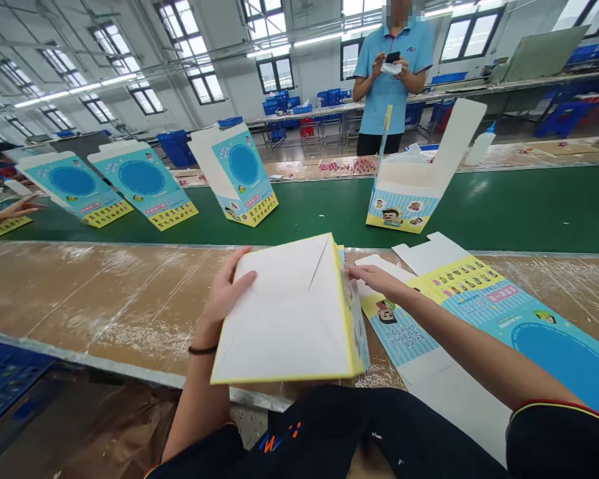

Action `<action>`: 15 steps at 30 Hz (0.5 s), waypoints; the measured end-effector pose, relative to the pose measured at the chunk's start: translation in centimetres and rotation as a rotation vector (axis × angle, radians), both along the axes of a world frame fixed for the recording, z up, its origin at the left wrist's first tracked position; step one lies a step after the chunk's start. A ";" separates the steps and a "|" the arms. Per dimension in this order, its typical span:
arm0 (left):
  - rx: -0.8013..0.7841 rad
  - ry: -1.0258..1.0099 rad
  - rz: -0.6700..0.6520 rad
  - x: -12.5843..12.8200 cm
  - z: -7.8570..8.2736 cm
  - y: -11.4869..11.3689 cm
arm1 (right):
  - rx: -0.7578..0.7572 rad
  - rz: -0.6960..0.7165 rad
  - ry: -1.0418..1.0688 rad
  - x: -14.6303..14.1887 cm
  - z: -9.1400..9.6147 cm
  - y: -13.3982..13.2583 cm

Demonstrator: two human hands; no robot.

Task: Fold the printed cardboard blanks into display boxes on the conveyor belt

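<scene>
A folded cardboard box (279, 319) is in front of me, its plain white bottom with yellow edges turned up toward me. My left hand (234, 286) grips its left side, thumb on the white face and fingers behind the edge. At the right side, my right hand (377, 278) touches the printed panel; its fingertips are partly hidden by the box, so its grip is unclear. Under my right forearm lies a flat printed box blank (484, 313) in yellow and blue, with white flaps spread on the table.
Beyond the brown-covered table (114, 293) runs a green conveyor belt (304, 219). Several standing boxes are on it, one an open-topped box (404, 199). A glue bottle (480, 146) stands on the far side. Another person (394, 73) stands opposite; a co-worker's hand (20, 207) reaches in at left.
</scene>
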State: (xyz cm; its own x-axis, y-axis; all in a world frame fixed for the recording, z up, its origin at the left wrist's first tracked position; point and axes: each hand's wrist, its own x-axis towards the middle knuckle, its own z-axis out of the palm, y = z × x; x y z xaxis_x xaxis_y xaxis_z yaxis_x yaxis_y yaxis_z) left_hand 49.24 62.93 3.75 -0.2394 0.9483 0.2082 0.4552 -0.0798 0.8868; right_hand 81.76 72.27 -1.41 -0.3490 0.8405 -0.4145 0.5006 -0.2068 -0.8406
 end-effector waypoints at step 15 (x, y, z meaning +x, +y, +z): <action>1.047 -0.116 -0.076 4.0 4.7 -5.0 | 0.146 -0.002 0.726 -0.2 13.0 -2.7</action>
State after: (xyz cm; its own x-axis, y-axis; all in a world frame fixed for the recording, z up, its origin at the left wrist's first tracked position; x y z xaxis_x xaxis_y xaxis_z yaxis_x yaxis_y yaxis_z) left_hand 53.24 57.94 8.49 -0.2580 0.3219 0.9109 0.3335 -0.8552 0.3967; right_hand 81.58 69.61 11.59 -0.4911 0.8704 0.0359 -0.1919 -0.0678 -0.9791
